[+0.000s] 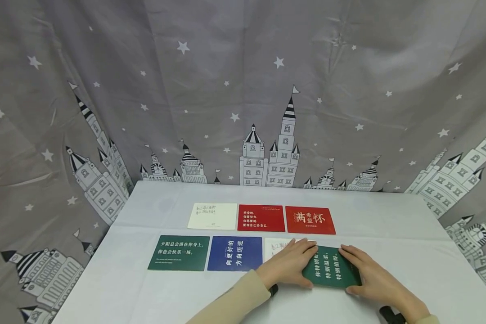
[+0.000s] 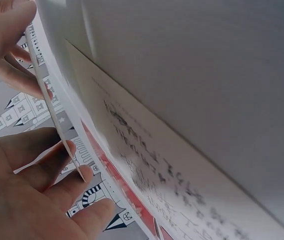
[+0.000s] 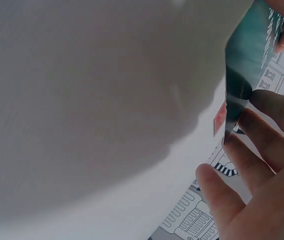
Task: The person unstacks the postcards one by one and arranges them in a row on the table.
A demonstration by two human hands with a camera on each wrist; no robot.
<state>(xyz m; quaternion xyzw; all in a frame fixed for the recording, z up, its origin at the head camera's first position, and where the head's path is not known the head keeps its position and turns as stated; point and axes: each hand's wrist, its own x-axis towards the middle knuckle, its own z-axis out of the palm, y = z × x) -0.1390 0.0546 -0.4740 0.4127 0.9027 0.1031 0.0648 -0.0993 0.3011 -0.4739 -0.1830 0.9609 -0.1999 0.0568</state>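
Note:
A green card with white writing is held between both hands at the front right of the white table. My left hand grips its left end, and my right hand grips its right end. In the left wrist view the green card appears nearly edge-on, with fingertips along it. From the right wrist the green card looks raised off the surface, its printed side partly visible. Beneath my left forearm and hand lies a white handwritten card, largely hidden in the head view.
Left of the hands lie a blue card and another green card. Behind them sit a cream handwritten card and two red cards in a row. A grey castle-print curtain borders the table.

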